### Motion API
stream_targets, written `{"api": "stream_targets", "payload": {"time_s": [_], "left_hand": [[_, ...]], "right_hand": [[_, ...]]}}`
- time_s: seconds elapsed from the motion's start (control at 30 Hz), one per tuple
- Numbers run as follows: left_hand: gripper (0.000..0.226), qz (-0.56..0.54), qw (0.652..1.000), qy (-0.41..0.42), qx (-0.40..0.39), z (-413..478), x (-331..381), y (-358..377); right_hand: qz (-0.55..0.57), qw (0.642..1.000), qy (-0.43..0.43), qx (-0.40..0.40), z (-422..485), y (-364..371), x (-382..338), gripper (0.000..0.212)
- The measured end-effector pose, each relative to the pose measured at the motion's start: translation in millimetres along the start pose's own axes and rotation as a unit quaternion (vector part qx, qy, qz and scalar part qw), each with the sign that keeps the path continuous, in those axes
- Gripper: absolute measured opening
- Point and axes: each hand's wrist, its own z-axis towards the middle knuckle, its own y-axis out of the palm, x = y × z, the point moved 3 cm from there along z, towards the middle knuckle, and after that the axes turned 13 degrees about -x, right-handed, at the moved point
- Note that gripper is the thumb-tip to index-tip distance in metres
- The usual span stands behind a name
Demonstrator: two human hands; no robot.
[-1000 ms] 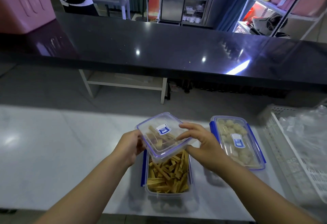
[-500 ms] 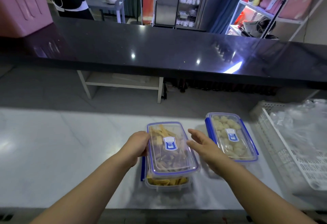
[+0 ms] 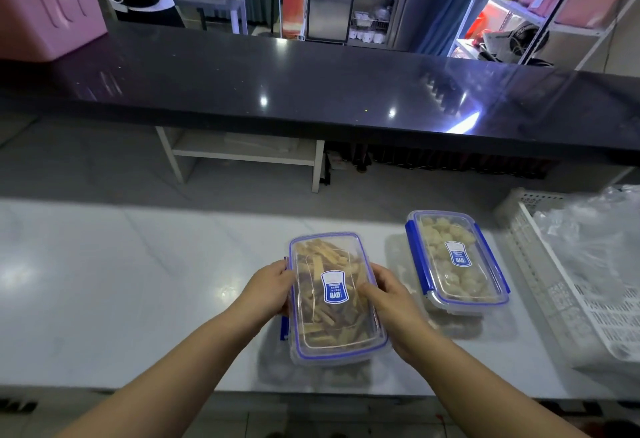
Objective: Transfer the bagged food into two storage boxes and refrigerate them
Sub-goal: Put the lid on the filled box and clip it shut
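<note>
The storage box [image 3: 334,302] of yellow-brown food strips is held from both long sides. The left hand [image 3: 268,290] curls its fingers against the left edge. The right hand [image 3: 388,299] lays its thumb on the clear lid [image 3: 322,333] and wraps its fingers over the right edge. The lid lies flat on top, blue-rimmed, with a blue label at its middle. The box sits on the white counter [image 3: 121,281] straight ahead of the person. Its long axis runs away from the body, with the far end leaning a little left. Both forearms reach in from the bottom corners with the wrists about level. A second box [image 3: 453,261] of pale lumps stands near on the right, roughly parallel, with its lid on. A white basket [image 3: 571,299] holding clear plastic bags [image 3: 599,240] is further right. A black counter [image 3: 311,84] lies beyond.
</note>
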Motion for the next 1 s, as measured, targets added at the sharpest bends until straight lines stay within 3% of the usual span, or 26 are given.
{"api": "stream_targets", "payload": {"time_s": [0.33,0.7,0.93,1.0], "left_hand": [[0.033,-0.042,0.999,0.004,0.022,20.3,7.0,-2.0],[0.018,-0.111,0.994,0.017,0.013,31.9,6.0,-4.6],[0.007,-0.114,0.991,0.021,0.074,42.0,12.3,-8.5],[0.021,-0.129,0.988,0.019,0.077,43.6,16.2,-9.1]], "right_hand": [[0.01,0.999,-0.004,0.031,23.0,-1.1,-6.3,0.018],[0.027,0.997,0.034,0.056,41.5,-16.2,-4.2,0.017],[-0.012,0.996,0.041,0.076,51.4,-20.6,-14.2,0.016],[-0.012,0.995,0.038,0.089,54.5,-20.9,-16.3,0.015]]}}
